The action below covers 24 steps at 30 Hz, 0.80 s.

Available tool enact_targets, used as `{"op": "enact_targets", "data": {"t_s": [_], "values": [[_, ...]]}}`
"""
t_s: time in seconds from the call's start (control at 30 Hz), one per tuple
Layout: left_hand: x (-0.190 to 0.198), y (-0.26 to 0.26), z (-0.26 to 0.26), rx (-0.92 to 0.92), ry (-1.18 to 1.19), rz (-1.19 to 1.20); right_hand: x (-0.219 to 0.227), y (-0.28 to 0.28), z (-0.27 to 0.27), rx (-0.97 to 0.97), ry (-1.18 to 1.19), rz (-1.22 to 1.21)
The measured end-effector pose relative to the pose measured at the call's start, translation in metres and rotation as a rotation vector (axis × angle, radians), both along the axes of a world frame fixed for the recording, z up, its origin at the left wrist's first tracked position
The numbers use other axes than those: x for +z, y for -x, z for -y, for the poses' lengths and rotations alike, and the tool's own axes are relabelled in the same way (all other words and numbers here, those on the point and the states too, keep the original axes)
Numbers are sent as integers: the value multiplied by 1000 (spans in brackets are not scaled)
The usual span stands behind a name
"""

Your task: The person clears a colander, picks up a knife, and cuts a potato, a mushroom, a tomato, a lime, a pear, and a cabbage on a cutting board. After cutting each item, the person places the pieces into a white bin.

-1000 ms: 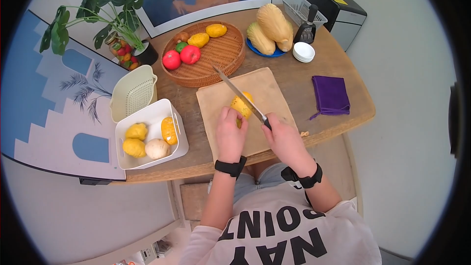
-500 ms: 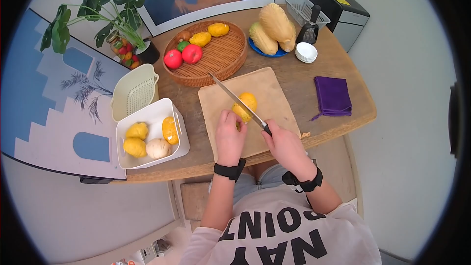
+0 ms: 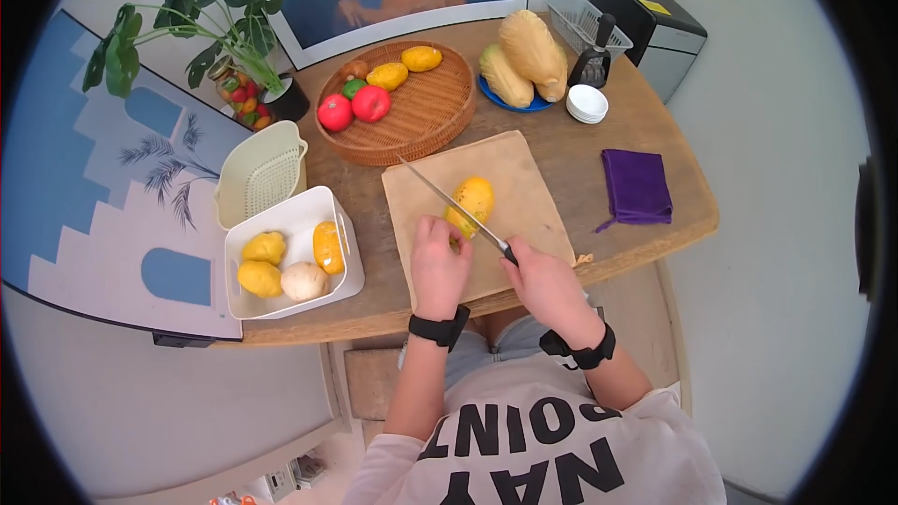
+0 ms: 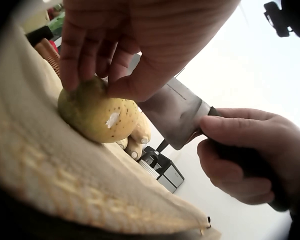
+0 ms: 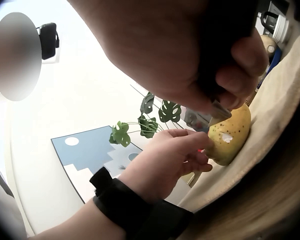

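Observation:
A speckled yellow fruit (image 3: 474, 198) lies on the beige cloth-like mat (image 3: 524, 178). My left hand (image 3: 441, 266) holds its near end between thumb and fingertips; the left wrist view shows the fingers on the greenish end of the fruit (image 4: 102, 112). My right hand (image 3: 552, 290) grips the black handle of a large knife (image 3: 449, 198), its blade slanting across the fruit toward the back left. In the left wrist view the blade (image 4: 174, 112) stands behind the left hand's thumb. Whether the edge has entered the fruit I cannot tell.
To the left, a white bin (image 3: 295, 309) holds several items beside a pale green strainer (image 3: 260, 178). Behind are a round wicker tray (image 3: 421, 122) with produce, squashes (image 3: 533, 49) on a blue plate and white bowls (image 3: 586, 104). A purple cloth (image 3: 636, 187) lies right.
The blade has tilted lower to the left across the fruit, so more of the fruit shows behind it. Both hands have stayed nearly in place, with their grips unchanged.

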<state>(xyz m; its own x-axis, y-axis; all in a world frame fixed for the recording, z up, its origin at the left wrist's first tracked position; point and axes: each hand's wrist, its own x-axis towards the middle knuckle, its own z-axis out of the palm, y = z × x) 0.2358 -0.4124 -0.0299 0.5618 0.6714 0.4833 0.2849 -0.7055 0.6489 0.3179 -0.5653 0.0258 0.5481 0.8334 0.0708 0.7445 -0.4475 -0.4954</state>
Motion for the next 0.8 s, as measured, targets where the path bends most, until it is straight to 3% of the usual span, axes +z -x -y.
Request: {"op": "enact_targets", "data": {"t_s": [0.13, 0.3, 0.5, 0.6, 0.7, 0.8], "values": [[4, 3, 2, -10, 116, -25, -2, 3, 0, 8, -47, -8], [-5, 6, -5, 18, -11, 23, 3, 6, 0, 24, -40, -18], [16, 10, 4, 37, 200, 24, -6, 3, 2, 45, -65, -5], [27, 13, 6, 127, 285, 72, -1, 3, 4, -17, -93, -118], [25, 9, -9, 20, 111, 121, -8, -12, 6, -148, -306, -22], [58, 1, -25, -338, -403, -44, -9, -33, 11, -253, -161, -11]]}}
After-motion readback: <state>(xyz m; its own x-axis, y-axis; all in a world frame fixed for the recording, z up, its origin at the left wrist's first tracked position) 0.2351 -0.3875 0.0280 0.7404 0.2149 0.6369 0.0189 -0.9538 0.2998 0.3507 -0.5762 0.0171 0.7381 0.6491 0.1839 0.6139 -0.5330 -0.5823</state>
